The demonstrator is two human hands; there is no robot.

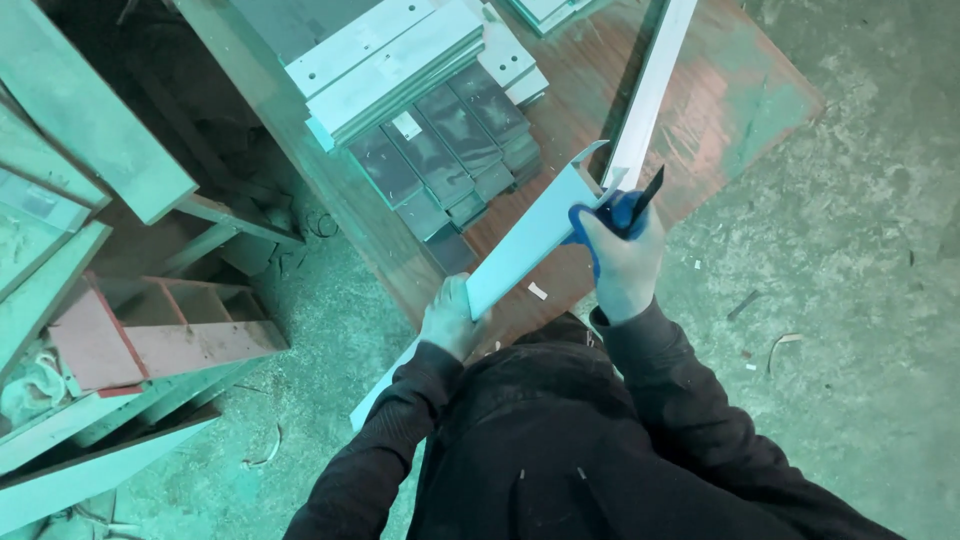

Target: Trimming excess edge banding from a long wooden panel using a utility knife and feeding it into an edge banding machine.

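The left hand (452,318) has its grip clamped on the lower part of a long pale strip (525,240), a flat white piece that looks like plastic or thin board. The strip runs slanted from the lower left, below the person's left sleeve, up toward the right, over the near edge of the worktop (720,90). Its upper end is cut into a forked, notched shape.

The right hand (625,262) has its grip closed around the blue handles of a pair of scissors (625,208). The dark blades point up and to the right, and they sit just at the upper end of the strip. I cannot tell if the blades are biting into the material or only lie beside it.

A second long white profile (652,85) lies on the worktop, going from the scissors away to the top edge of the view. The worktop is a reddish-brown wooden board. On it, to the left of the strip, there is a row of dark grey flat pieces (440,160) that overlap each other, and on top of them rest pale panels with small holes (395,55).

At the left side, wooden boards and frames (150,330) stand on the dusty concrete floor (850,250), where small scraps lie.
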